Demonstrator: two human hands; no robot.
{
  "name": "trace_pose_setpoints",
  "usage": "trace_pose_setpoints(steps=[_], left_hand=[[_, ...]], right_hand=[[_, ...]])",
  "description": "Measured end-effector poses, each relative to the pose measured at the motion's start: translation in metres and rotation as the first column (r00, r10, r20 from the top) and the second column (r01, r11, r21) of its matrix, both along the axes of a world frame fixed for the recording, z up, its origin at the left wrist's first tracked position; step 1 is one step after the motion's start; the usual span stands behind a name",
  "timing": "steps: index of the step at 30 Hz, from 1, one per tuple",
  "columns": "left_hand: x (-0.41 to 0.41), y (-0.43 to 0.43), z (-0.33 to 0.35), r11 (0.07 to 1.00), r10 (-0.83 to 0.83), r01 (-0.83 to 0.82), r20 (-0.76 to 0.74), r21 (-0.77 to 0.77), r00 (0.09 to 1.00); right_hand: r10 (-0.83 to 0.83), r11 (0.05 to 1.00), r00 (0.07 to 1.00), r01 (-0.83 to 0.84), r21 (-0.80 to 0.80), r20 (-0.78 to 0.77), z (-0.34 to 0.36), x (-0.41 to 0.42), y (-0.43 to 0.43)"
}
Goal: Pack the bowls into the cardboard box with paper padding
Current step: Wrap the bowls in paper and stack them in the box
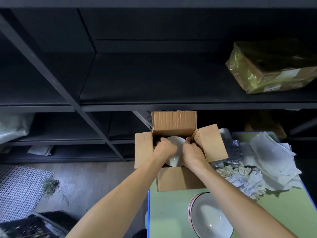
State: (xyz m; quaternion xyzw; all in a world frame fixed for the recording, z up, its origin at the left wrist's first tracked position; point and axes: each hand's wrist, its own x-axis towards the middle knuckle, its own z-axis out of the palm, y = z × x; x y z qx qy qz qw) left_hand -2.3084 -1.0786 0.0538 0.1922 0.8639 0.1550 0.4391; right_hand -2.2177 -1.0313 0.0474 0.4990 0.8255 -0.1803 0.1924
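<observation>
Your left hand (164,147) and right hand (193,152) are down in the open brown cardboard box (173,122). The round white ceramic bowl (175,146) sits directly between them. Your left fingers (162,140) curl over its left rim and your right fingers (188,140) curl over its right rim, so each hand grips one side. The bowl is round, with no long axis to line up, and both hands are equally near it. What matters is straight down from your fingertips. You can't tell whether the bowl has reached the box floor, or whether any padding lies beneath it. The stack of dark-rimmed white bowls (211,220) lies back toward your right elbow, and the crumpled white paper (248,182) is off to the right of your right hand.
</observation>
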Motion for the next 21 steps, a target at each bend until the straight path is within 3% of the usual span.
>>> trace_pose_setpoints(steps=[12,17,21], left_hand=[[-0.001,-0.003,-0.002,0.998,-0.055,0.056,-0.028,0.043,0.998],[-0.001,-0.005,0.0,0.984,-0.174,0.176,-0.087,0.015,0.981],[0.003,-0.005,0.001,0.928,-0.37,0.354,-0.197,-0.113,0.908]], right_hand=[[0.097,0.995,0.991,-0.095,-0.026,0.089,0.007,-0.003,-0.004],[0.151,0.988,0.985,-0.149,-0.033,0.087,0.013,0.007,-0.003],[0.153,0.987,0.979,-0.146,-0.062,0.133,0.019,0.001,-0.003]])
